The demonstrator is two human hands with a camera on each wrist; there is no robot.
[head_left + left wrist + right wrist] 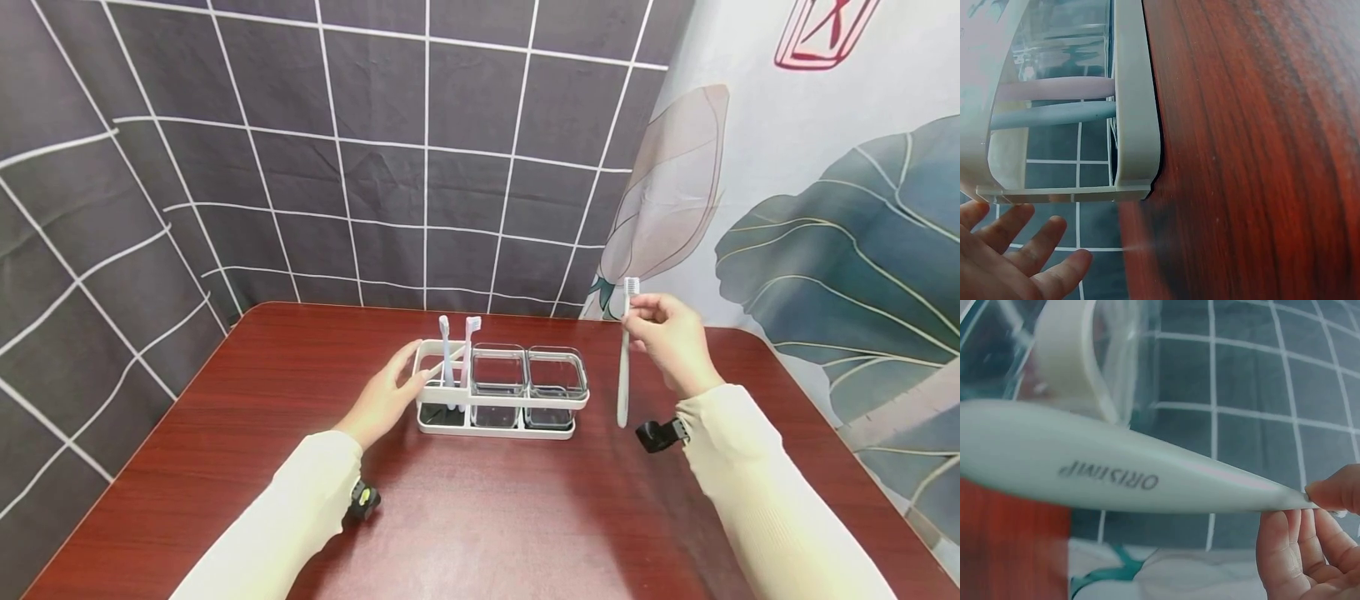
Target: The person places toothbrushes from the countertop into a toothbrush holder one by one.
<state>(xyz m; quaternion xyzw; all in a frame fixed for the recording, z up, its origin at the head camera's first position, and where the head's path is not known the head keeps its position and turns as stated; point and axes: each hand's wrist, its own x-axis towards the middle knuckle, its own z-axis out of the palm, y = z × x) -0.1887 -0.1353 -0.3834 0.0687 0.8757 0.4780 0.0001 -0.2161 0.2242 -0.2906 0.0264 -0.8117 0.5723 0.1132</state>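
Observation:
A white toothbrush holder rack (498, 432) stands on the table, with two clear square cups (498, 375) in its middle and right sections. Upright in its left section lean a blue toothbrush (447, 354) and a pink toothbrush (467, 354). My left hand (386, 396) touches the rack's left end, its fingers spread and fairly straight in the left wrist view. To the right of the rack, my right hand (671, 337) pinches a pale green toothbrush (624, 375) near its head, bristles up and handle hanging down. Lettering shows on that handle in the right wrist view.
The reddish-brown wooden table (465, 517) lies under both arms. Behind it hangs a dark grey cloth (382, 183) with white grid lines, and at the right a white curtain (682, 192) with leaf prints. A black wrist camera (660, 435) sits at the right cuff.

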